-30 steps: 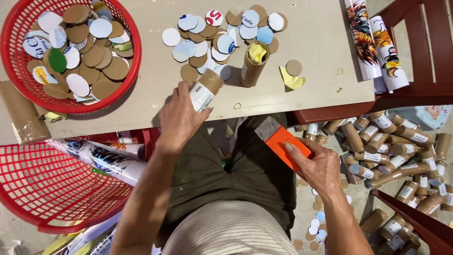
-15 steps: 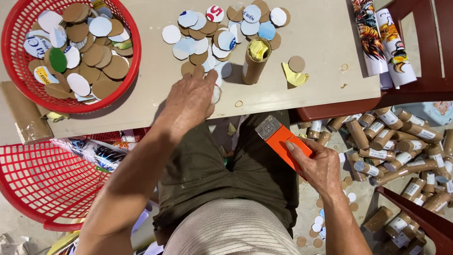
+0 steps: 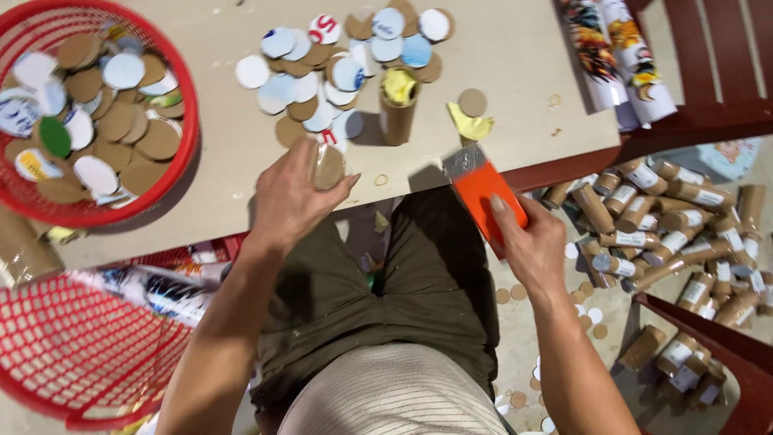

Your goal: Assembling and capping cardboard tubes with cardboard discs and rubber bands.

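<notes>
A cardboard tube (image 3: 327,166) sits end-on in the left hand (image 3: 294,197), whose fingers are wrapped around it at the near edge of the tabletop (image 3: 499,64); its round brown end faces the camera. The right hand (image 3: 531,242) is clamped on an orange-handled scraper (image 3: 483,189), its thumb lying along the handle and the grey blade end pointing up toward the tabletop's edge.

Just beyond the left hand lies a loose heap of cardboard discs (image 3: 338,64), some brown, some white or blue. Beside the heap an upright tube (image 3: 398,105) stands with yellow material in its open top, and a yellow scrap (image 3: 471,126) lies to its right.

A red basket (image 3: 181,89) at the left of the tabletop holds more discs. A second red basket (image 3: 72,354) sits lower, beside the person's left leg. On the floor to the right lies a pile of cardboard tubes (image 3: 668,217), with stray discs scattered nearby.
</notes>
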